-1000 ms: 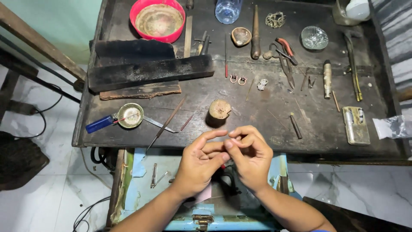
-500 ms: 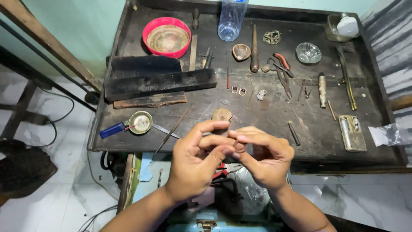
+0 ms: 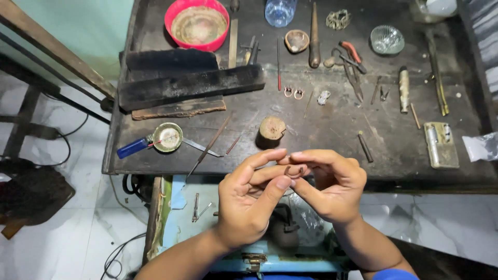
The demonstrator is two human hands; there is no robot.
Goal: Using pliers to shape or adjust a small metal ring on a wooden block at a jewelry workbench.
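I see L hand (image 3: 249,205) & R hand (image 3: 332,186) both pinching a small metal ring (image 3: 294,170). Fingertips meet just below the wooden stump (image 3: 272,128) on the workbench (image 3: 321,150).

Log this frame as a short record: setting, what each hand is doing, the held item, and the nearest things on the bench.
setting: dark, worn workbench seen from above, strewn with small tools
left hand: raised before the bench edge, fingers pinching a small metal ring
right hand: meets the left, fingertips on the same ring
held item: small, brownish, loop-shaped; detail too fine to tell
nearest on bench: short round wooden block, thin metal rod
further off: red bowl, two small rings, pliers with red handles
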